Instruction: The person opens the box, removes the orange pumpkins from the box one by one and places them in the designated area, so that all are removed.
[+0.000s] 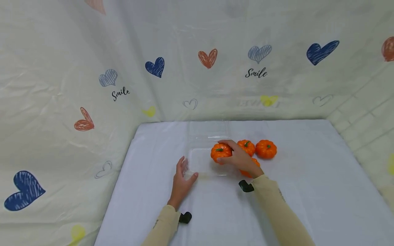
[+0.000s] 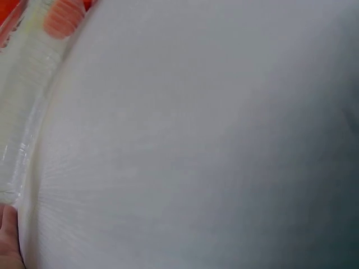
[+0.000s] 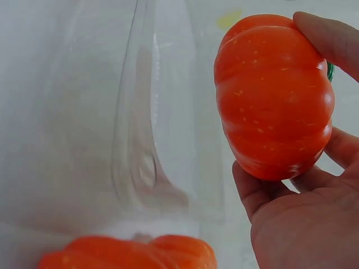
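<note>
My right hand [image 1: 241, 160] holds a small orange toy pumpkin [image 1: 216, 154] with a green stem, thumb on one side and fingers on the other. The pumpkin is over the right part of a clear plastic container [image 1: 197, 164] whose lid [image 1: 209, 130] lies folded back. At the container's near left corner, my left hand [image 1: 181, 186] grips it, fingers along the left wall and thumb by the front edge. In the left wrist view, a fingertip [image 2: 8, 235] touches the container's corner. The right wrist view shows the held pumpkin [image 3: 272, 98] from below.
Right of the container sit more toy pumpkins: one close beside it [image 1: 246, 147], one farther right [image 1: 266, 149], and one partly hidden under my right wrist [image 1: 254, 163]. A white cloth [image 1: 307, 191] covers the table. Behind it hangs a curtain [image 1: 178, 34] printed with hearts.
</note>
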The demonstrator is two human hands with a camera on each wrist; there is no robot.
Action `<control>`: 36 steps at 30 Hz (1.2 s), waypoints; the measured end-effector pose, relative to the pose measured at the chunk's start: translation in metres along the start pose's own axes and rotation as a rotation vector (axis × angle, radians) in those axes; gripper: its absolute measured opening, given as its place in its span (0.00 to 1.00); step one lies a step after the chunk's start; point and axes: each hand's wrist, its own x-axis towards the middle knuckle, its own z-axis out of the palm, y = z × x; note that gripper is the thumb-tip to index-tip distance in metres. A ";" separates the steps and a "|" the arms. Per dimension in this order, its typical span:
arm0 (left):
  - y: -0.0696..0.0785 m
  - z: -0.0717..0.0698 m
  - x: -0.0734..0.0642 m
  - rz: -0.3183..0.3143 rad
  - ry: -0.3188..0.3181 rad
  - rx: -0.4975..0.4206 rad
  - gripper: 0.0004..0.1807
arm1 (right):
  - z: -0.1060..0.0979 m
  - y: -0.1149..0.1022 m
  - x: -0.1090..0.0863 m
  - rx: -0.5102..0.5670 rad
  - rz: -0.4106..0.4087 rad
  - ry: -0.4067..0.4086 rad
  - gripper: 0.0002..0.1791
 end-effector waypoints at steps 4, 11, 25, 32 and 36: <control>0.000 -0.001 -0.001 0.023 0.006 -0.022 0.48 | -0.012 -0.003 -0.009 -0.025 0.026 0.023 0.41; -0.004 -0.003 0.000 0.054 0.005 -0.047 0.46 | -0.030 -0.006 -0.019 -0.061 0.045 0.061 0.42; -0.005 -0.004 0.000 0.042 -0.007 -0.070 0.46 | -0.063 0.002 -0.048 -0.112 0.105 0.125 0.46; -0.003 -0.005 -0.001 0.037 -0.009 -0.055 0.46 | -0.081 0.010 -0.066 -0.130 0.111 0.172 0.47; 0.000 -0.006 -0.001 0.037 -0.010 -0.064 0.46 | -0.088 0.016 -0.078 -0.108 0.116 0.187 0.47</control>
